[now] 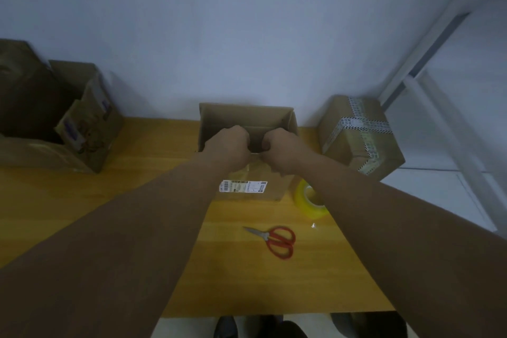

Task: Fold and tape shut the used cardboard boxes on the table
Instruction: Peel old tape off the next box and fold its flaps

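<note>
While left hand (230,145) and right hand (279,151) curl fingers over near edge of open box (247,115) at far edge of table (233,282), judged risks: grip slips, flap springs up; push shoves box askew; right forearm knocks tape roll (303,195) just beside box.

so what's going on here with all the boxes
A person is working on the open cardboard box in the middle of the table. The left hand and right hand both grip its near top edge, apparently to fold a flap in; it is not yet closed or taped. The tape roll and red scissors lie untouched on the table. A taped box stands at the right, and an opened box sits at the left.
</note>
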